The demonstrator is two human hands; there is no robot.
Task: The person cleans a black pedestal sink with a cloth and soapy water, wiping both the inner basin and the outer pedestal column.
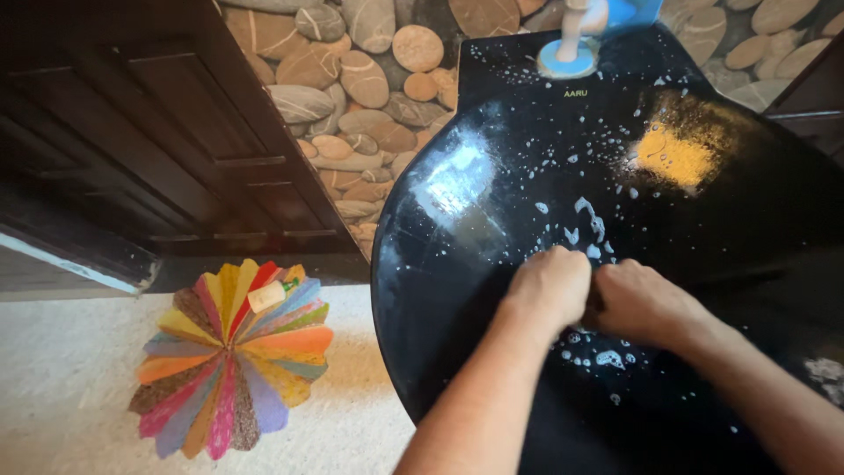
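A pebble-patterned wall (369,79) backs a glossy black washbasin (492,202), its long axis running near to far, flecked with white foam. Over its near middle, the left hand (549,286) and right hand (637,303) touch, fingers curled shut; anything held is hidden.

Both forearms are bare, with no sleeves, watch or rings showing, and the left hand (549,286) and right hand (640,302) wear no gloves.

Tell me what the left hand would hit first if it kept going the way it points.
The left hand points toward the right hand, which it seems to touch already; past that lies the glossy black basin.
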